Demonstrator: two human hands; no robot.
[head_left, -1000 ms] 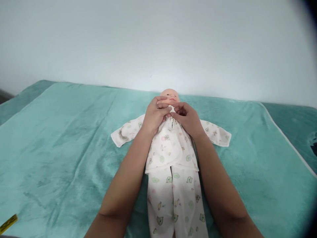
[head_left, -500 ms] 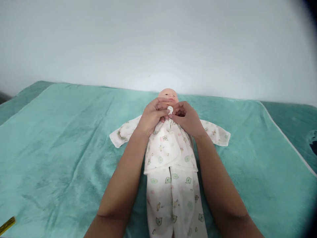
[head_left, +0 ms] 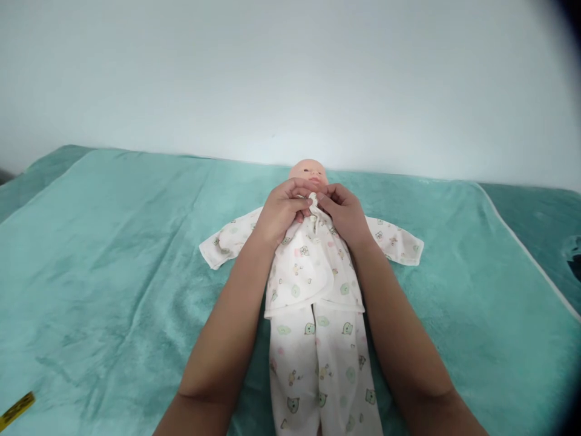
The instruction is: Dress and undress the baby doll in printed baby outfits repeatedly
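Observation:
A baby doll (head_left: 307,170) lies on its back with its head away from me. It wears a white printed shirt (head_left: 302,272) and matching trousers (head_left: 295,369). At its neck, my left hand (head_left: 284,209) pinches the shirt's collar edge between thumb and fingers. My right hand (head_left: 344,212) grips the same collar from the other side, its thumb pressed near the fabric's tip. Both hands partly cover the doll's chin and neck. The shirt's sleeves stretch out flat to either side, and the front panels overlap. Whatever fastening lies under the fingers is hidden.
A teal blanket (head_left: 113,272) spreads beneath the doll, with a pale edge seam at the right. Behind it rises a plain white wall (head_left: 272,79). A yellow strip with black marks (head_left: 17,410) lies at the lower left.
My right thumb has moved up onto the collar, and the white collar tip between my hands now shows less of its pale inner side. The left hand has hardly moved.

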